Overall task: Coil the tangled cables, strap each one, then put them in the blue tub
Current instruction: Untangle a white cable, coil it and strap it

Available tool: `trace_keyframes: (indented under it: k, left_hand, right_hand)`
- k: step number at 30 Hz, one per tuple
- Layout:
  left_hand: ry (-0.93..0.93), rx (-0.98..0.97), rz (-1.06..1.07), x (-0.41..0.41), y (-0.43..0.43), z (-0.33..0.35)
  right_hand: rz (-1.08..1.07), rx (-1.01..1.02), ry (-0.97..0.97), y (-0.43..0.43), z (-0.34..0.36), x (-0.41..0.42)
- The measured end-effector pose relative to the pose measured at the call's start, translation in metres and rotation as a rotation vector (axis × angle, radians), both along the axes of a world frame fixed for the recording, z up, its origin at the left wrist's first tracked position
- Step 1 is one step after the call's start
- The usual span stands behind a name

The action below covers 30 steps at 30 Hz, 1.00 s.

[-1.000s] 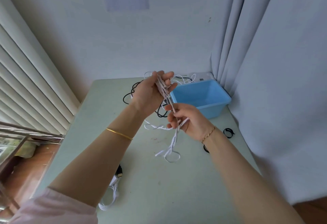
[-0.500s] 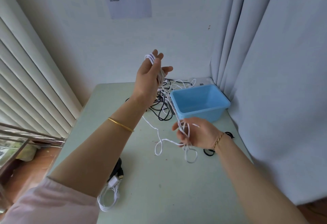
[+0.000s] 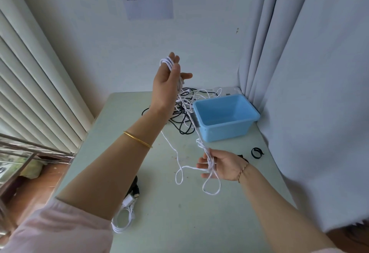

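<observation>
My left hand (image 3: 166, 82) is raised above the table's far end, with loops of a white cable (image 3: 180, 167) wound over its fingers. The cable runs down from it to my right hand (image 3: 221, 165), which grips the strands low over the table, in front of the blue tub (image 3: 225, 117). Two loose loops hang below my right hand. A tangle of black and white cables (image 3: 183, 113) lies behind and left of the tub. The tub holds nothing that I can see.
A coiled white cable with a plug (image 3: 125, 214) lies at the table's near left edge beside my left arm. Black straps (image 3: 256, 153) lie to the right of my right hand. A curtain hangs at right, blinds at left.
My left hand rose from just above the table to well above it, taking the wound cable up. My right hand dropped and drew the strands apart, stretching the cable between both hands.
</observation>
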<state>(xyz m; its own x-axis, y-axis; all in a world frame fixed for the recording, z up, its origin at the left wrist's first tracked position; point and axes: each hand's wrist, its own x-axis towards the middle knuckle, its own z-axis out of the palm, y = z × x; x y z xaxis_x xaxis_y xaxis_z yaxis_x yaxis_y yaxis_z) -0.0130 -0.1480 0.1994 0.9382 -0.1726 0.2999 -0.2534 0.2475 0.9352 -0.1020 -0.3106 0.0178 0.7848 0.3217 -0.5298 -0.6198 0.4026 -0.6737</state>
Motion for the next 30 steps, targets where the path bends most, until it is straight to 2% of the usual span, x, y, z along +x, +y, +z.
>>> trace_keyframes:
  k: [4, 7, 10, 14, 17, 22, 25, 30]
  left_hand:
    - [-0.012, 0.025, 0.034, -0.002, 0.005, 0.001]
    - [-0.031, 0.043, 0.046, -0.004, 0.008, 0.002]
    - [-0.076, 0.036, 0.067, -0.001, 0.008, 0.005]
    - [-0.127, 0.021, 0.063, 0.002, 0.006, 0.01]
    - [-0.157, -0.003, 0.073, 0.003, 0.006, 0.014]
    - [-0.302, -0.054, 0.221, 0.017, 0.022, 0.06]
    - [-0.321, -0.031, 0.291, 0.035, 0.034, 0.094]
    - [-0.186, 0.004, 0.086, 0.026, 0.025, 0.07]
  right_hand:
    - [0.002, -0.247, 0.183, 0.001, -0.01, 0.002]
    - [0.145, -0.529, 0.283, 0.003, -0.016, -0.003]
    - [0.246, -0.82, 0.304, 0.004, -0.022, -0.01]
    - [0.343, -1.072, 0.324, 0.004, -0.026, -0.008]
    - [0.345, -1.184, 0.363, 0.002, -0.032, -0.004]
    - [0.599, -1.411, 0.419, 0.0, -0.052, -0.031]
    - [0.692, -1.464, 0.338, 0.007, -0.045, -0.026]
    - [0.801, -1.464, 0.192, 0.021, -0.016, 0.008]
